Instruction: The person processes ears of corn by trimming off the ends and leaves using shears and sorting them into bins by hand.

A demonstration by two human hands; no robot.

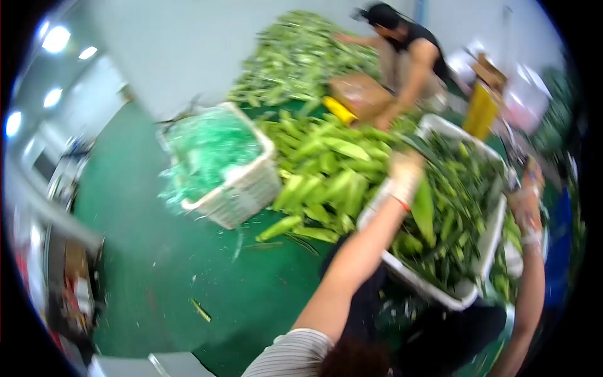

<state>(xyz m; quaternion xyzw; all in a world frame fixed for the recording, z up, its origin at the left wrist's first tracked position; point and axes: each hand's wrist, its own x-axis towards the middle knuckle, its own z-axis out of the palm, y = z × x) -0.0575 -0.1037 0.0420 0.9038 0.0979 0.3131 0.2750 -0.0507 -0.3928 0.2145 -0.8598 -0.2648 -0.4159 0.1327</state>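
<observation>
My left hand [407, 164] is closed and blurred, above the near-left side of a white crate filled with green husk leaves [455, 207]. An ear of corn in its green husk [424, 213] hangs from it, tip down over the leaves. Past the crate's right edge, my right hand [526, 201] is curled around something that I cannot make out; a greyish, metallic-looking shape [514, 154] shows just above the fingers. Left of the crate lies a heap of unpeeled corn ears [339, 169].
A white basket [267, 147] holds green plastic netting. Behind, a person in a dark top [424, 56] crouches by a cardboard box [361, 97] and a larger corn pile [295, 56]. Yellow packaging [480, 110] and bags stand at right. Scraps [201, 310] lie on the green floor.
</observation>
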